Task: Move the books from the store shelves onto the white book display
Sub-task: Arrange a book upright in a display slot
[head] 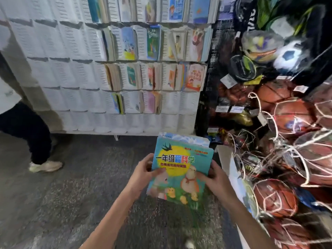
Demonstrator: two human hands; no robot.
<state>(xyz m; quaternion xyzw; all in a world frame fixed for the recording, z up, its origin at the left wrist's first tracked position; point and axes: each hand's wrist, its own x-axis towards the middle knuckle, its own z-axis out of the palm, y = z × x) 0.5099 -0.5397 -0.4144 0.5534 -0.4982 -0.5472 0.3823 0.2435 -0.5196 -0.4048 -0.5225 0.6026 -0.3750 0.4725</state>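
Gripping a stack of books (179,169) in both hands' grip, left hand (143,172), right hand (214,178), over speckled floor (80,186) facing the white book display (71,78).

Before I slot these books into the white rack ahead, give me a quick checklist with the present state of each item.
1. Grip on the stack of colourful picture books: left hand and right hand each hold a side edge. Ok.
2. Number of books in the stack: at least two, a second cover peeks out behind the front one; the exact count, cannot tell.
3. Free pockets in the white pocketed book display: many on its left side and bottom rows. Ok.
4. Path ahead: a person in dark trousers stands by the display's left end. Not ok for the left pockets.
5. Right-side clearance: netted orange basketballs hang close to the right elbow. Not ok.
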